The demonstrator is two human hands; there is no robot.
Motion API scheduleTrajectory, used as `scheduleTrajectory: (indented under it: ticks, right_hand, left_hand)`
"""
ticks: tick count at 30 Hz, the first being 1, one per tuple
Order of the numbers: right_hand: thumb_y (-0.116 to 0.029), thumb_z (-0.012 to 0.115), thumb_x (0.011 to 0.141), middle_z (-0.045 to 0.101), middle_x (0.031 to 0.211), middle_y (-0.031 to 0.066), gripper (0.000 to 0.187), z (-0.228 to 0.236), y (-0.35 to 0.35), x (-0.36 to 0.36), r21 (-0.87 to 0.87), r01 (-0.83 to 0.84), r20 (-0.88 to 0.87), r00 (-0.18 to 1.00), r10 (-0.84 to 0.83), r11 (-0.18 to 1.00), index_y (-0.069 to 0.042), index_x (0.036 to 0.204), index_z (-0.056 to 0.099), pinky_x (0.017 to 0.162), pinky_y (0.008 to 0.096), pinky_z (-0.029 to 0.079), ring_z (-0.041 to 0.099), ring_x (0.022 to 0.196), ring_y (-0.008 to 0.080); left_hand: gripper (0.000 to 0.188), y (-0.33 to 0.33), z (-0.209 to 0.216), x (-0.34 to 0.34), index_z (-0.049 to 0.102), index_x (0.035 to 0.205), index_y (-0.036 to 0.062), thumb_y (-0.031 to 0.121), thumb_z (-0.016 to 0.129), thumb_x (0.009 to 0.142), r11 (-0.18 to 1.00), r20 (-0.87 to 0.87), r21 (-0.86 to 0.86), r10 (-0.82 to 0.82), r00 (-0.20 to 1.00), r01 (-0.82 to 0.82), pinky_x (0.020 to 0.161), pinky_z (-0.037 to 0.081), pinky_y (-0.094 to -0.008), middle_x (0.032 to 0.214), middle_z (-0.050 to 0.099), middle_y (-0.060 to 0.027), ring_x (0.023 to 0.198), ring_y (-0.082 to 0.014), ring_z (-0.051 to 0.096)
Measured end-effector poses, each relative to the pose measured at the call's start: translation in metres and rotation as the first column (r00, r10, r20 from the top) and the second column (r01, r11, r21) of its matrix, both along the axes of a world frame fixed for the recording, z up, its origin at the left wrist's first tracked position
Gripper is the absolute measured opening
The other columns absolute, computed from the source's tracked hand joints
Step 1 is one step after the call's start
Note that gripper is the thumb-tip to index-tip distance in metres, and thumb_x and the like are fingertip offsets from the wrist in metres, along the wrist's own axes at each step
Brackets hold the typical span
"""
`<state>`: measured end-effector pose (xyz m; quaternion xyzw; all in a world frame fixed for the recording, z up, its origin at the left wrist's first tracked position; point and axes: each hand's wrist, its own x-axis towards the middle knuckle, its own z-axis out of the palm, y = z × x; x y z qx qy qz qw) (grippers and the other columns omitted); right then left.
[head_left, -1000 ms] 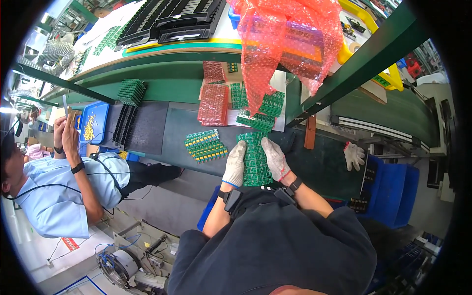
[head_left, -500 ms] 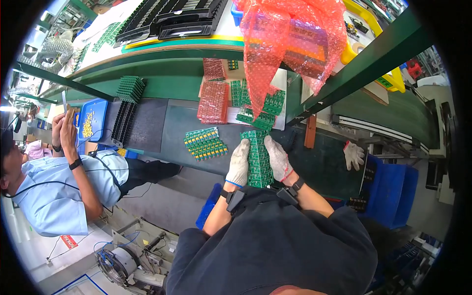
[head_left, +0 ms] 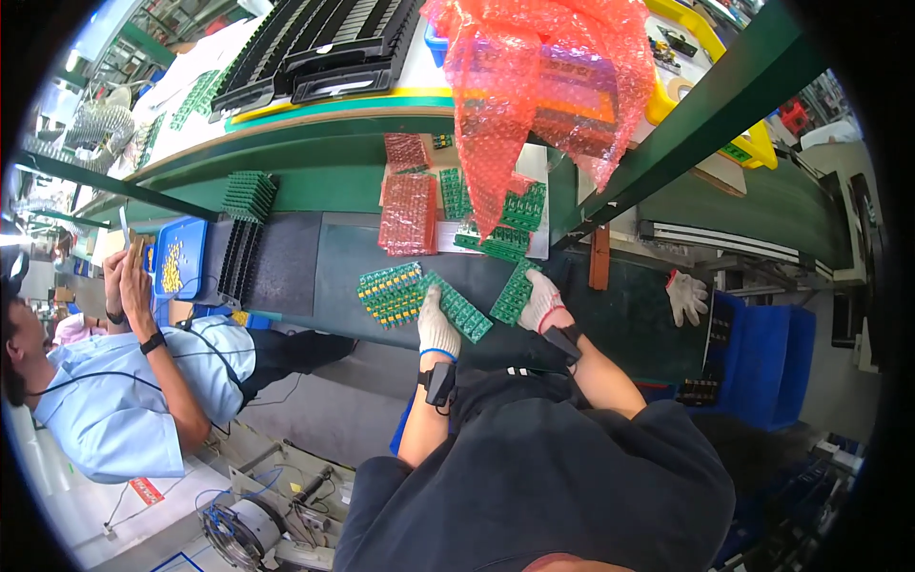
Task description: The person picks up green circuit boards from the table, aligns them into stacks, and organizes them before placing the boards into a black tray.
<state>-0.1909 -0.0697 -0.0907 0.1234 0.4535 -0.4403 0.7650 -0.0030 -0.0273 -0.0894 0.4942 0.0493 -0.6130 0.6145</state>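
Note:
I wear white gloves on both hands, over a dark green belt. My left hand grips a long green circuit board panel that slants toward the left. My right hand holds a second green panel, tilted the other way, so the two boards spread apart like a V. A wider green panel with yellow parts lies flat on the belt, just left of my left hand.
A red bubble-wrap bag hangs over more green boards and pink wrapped packs. A co-worker in a light blue shirt sits at left by a blue bin. A loose white glove and blue crates are at right.
My two hands held one stack of green boards together in front of me. They have now moved apart, each with its own board, nearer the belt.

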Motion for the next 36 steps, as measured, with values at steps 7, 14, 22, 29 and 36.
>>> scheduleTrajectory:
  ticks: [7, 14, 22, 29, 36]
  right_hand:
    - [-0.025, 0.044, 0.1, 0.066, 0.101, 0.0055, 0.024, -0.058, -0.05, 0.025, -0.028, 0.123, 0.159, 0.98, -0.117, 0.992, -0.009, 0.105, 0.06, 0.091, 0.0423, 0.049, 0.062, 0.096, 0.0242]
    - [-0.021, 0.031, 0.1, 0.058, 0.127, 0.0131, 0.035, -0.236, -0.109, -0.015, -0.722, -0.293, -0.274, 0.953, 0.13, 0.627, -0.003, 0.118, 0.055, 0.106, 0.0469, 0.041, 0.055, 0.116, 0.028]
    - [-0.016, 0.033, 0.098, 0.062, 0.111, 0.0131, 0.028, -0.135, -0.087, 0.035, -0.738, -0.434, -0.354, 0.901, 0.251, 0.517, -0.01, 0.112, 0.057, 0.095, 0.0445, 0.046, 0.057, 0.11, 0.0256]
    - [-0.027, 0.028, 0.102, 0.058, 0.129, 0.0131, 0.043, -0.208, -0.1, 0.0, -0.777, 0.065, 0.482, 0.701, 0.525, 0.626, -0.005, 0.132, 0.051, 0.101, 0.0391, 0.042, 0.055, 0.116, 0.027]
    - [-0.031, 0.037, 0.101, 0.061, 0.118, 0.0101, 0.039, -0.163, -0.06, -0.033, -0.546, -0.71, -0.465, 0.698, 0.545, 0.444, -0.004, 0.124, 0.054, 0.092, 0.0382, 0.046, 0.058, 0.104, 0.0259]
  left_hand:
    - [0.021, -0.009, 0.008, 0.017, 0.06, 0.1, 0.013, 0.033, 0.055, 0.097, 0.991, 0.145, 0.097, -0.105, 0.984, 0.091, 0.062, 0.052, -0.031, 0.087, 0.064, -0.0026, 0.072, -0.0169, 0.063]
    - [0.021, -0.061, 0.019, -0.019, 0.059, 0.105, 0.0091, 0.028, 0.056, 0.097, 0.975, -0.049, -0.008, -0.221, 0.974, 0.221, 0.063, 0.054, -0.0351, 0.094, 0.066, -0.0056, 0.077, -0.0208, 0.066]
    - [0.021, -0.097, -0.028, 0.005, 0.059, 0.105, 0.0042, 0.023, 0.057, 0.096, 0.969, 0.102, -0.002, -0.247, 0.964, 0.249, 0.061, 0.055, -0.0347, 0.093, 0.066, -0.0071, 0.076, -0.0213, 0.066]
    - [0.018, -0.144, -0.165, -0.02, 0.06, 0.103, 0.0053, 0.021, 0.059, 0.094, 0.823, 0.531, -0.179, -0.381, 0.757, 0.54, 0.061, 0.053, -0.036, 0.091, 0.066, -0.0091, 0.08, -0.0253, 0.066]
    - [0.026, -0.176, -0.296, -0.018, 0.058, 0.106, 0.0087, 0.031, 0.055, 0.094, 0.495, 0.916, 0.222, -0.402, -0.005, 0.84, 0.065, 0.051, -0.0429, 0.107, 0.061, -0.012, 0.092, -0.0313, 0.062]
